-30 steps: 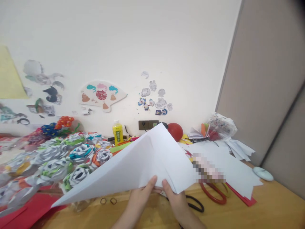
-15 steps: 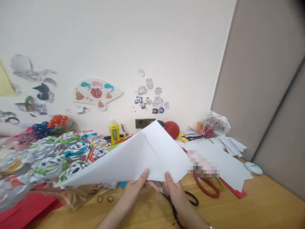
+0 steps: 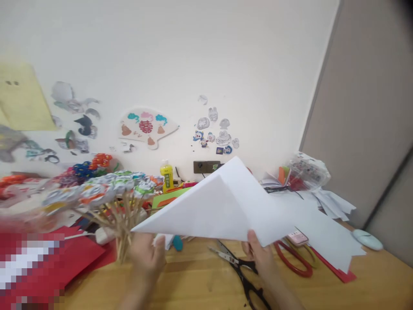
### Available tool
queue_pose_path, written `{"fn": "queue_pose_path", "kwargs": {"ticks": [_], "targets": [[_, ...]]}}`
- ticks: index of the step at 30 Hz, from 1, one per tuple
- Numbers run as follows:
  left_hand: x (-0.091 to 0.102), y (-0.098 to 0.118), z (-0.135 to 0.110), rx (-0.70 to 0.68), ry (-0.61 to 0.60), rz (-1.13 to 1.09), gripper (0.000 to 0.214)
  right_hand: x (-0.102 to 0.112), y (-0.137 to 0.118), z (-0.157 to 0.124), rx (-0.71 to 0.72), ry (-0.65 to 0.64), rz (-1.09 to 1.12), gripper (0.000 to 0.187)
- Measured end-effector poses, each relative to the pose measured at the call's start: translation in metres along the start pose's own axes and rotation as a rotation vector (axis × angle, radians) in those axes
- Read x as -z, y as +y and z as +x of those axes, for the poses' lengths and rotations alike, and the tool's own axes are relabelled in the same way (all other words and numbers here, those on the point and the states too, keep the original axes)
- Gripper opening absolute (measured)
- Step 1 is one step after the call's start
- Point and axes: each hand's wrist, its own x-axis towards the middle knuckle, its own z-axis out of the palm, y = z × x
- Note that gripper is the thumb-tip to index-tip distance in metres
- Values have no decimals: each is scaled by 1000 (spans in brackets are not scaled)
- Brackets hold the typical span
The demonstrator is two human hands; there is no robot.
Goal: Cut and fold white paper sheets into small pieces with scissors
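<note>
A folded sheet of white paper [image 3: 206, 211] is held up in front of me, with a peak at the top and a long point to the left. My right hand [image 3: 260, 252] pinches its lower edge right of the middle, thumb on the near face. Just under the left point is my left hand [image 3: 146, 256], blurred, its thumb raised apart from the fingers and not visibly gripping the sheet. Black-handled scissors [image 3: 238, 267] lie spread on the wooden table [image 3: 190, 280] between my hands.
Paper flowers [image 3: 97, 191] on sticks stand at left above red sheets [image 3: 87, 254]. A yellow bottle [image 3: 167, 176] is near the wall. At right lie red-handled scissors [image 3: 300, 271], a pink phone-like item [image 3: 297, 237], white sheets [image 3: 329, 232] and a pale mouse [image 3: 367, 239].
My left hand has slid from the paper's lower middle to near its left point. The paper and my right hand have shifted right in view. The camera view has turned slightly left.
</note>
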Motion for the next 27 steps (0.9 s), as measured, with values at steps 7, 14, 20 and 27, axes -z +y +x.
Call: {"fn": "queue_pose_path", "kwargs": {"ticks": [7,14,20,27], "targets": [[25,-54,43,75,438,469,90,23,6,9,63,11,-74,51],[4,-66,31,-3,240,319,61,21,11,9,65,48,-166,50],[-8,-35,-10,-50,-264,-29,32,22,16,8,34,53,-111,50],[-67,-14,-70,228,-848,-518,78,-8,24,-10,-208,-95,61,53]]}}
